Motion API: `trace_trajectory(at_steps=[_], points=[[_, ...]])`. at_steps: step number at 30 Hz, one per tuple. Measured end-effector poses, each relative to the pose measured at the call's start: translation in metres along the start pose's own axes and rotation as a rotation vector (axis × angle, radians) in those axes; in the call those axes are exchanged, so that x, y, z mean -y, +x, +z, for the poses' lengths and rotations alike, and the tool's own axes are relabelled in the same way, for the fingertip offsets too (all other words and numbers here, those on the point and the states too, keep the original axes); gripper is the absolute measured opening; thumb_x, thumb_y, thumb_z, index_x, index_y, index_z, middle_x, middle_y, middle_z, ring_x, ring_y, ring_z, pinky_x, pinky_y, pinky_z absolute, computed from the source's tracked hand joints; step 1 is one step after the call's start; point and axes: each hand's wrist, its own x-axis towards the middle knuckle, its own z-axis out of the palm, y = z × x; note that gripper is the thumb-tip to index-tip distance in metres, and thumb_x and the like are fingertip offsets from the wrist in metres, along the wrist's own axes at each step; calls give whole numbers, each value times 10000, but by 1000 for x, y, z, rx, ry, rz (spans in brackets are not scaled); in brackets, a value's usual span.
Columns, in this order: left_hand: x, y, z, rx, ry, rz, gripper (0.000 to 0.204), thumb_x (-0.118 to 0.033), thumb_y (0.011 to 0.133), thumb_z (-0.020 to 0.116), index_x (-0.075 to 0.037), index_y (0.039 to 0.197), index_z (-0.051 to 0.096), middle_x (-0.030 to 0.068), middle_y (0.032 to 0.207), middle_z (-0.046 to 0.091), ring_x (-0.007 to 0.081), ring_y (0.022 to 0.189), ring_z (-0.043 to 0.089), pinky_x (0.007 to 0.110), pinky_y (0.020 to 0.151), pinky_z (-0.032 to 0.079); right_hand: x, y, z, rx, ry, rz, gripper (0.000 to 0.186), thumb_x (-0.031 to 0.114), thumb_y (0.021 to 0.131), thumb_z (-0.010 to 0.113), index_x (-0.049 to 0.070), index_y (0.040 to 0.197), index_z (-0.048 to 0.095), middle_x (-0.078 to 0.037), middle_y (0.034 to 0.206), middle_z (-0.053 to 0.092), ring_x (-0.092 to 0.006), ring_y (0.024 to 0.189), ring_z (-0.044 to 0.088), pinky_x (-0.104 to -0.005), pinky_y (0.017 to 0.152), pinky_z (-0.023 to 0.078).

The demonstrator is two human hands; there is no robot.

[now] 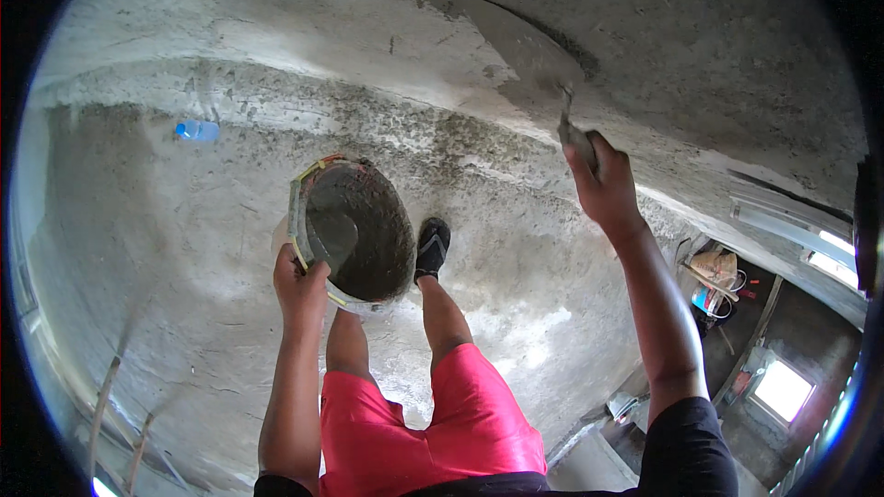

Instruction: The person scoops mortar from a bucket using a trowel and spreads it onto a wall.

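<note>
My left hand (302, 283) is closed on the near-left rim of a round bucket (295, 221), held up in front of my legs. Wet grey mortar (373, 248) coats its inside and lies in its bottom. Out to the right, my right hand (603, 182) grips the handle of a pointed trowel (534, 48). The trowel's blade lies flat against, or very close to, the wall (405, 46), at the border between a darker, wet-looking patch and paler plaster. Whether mortar sits under the blade is hidden.
A blue plastic bottle (197, 131) lies on the rough concrete floor (166, 248) by the wall's foot. Thin poles (103, 405) stand at the lower left. Bags and other items (716, 271) are piled at the right, beyond a doorway-like opening. My sandalled foot (433, 244) is beside the bucket.
</note>
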Motion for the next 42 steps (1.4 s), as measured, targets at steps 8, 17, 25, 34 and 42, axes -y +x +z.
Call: trace_trajectory(at_steps=[8, 17, 25, 34, 42], points=[[-3, -1, 7, -3, -33, -7, 145, 10, 706, 557, -26, 838, 513, 19, 775, 542, 79, 689, 492, 235, 625, 401, -15, -22, -2, 44, -67, 65, 346, 364, 918, 578, 19, 944, 589, -139, 634, 624, -266, 564, 644, -382, 534, 493], [-9, -4, 13, 23, -81, 5, 148, 25, 713, 553, -13, 852, 521, 41, 808, 569, 91, 715, 521, 240, 658, 421, -22, -19, 7, 36, -163, 109, 350, 372, 914, 573, 24, 949, 589, -159, 643, 617, -317, 611, 646, -410, 575, 497], [-15, 4, 14, -1, 34, 40, 154, 11, 719, 582, 1, 864, 530, 41, 767, 567, 114, 691, 526, 257, 629, 422, 12, -83, 60, 370, 50, -52, 205, 249, 840, 608, 70, 937, 583, -173, 688, 614, -389, 669, 607, -476, 596, 462], [-24, -2, 25, 19, 30, 59, 122, 30, 724, 568, -16, 814, 501, 27, 737, 541, 81, 662, 491, 242, 603, 405, 8, -105, 148, 645, -262, -246, 308, 318, 799, 665, 98, 1009, 619, -125, 814, 635, -308, 711, 648, -410, 639, 523], [-17, -10, 30, 71, 113, 64, 135, 21, 721, 566, -1, 842, 510, 37, 748, 563, 86, 666, 507, 239, 608, 416, 17, -105, 176, 602, -317, -284, 365, 330, 768, 646, 161, 1090, 604, -104, 892, 639, -300, 783, 656, -409, 631, 535]])
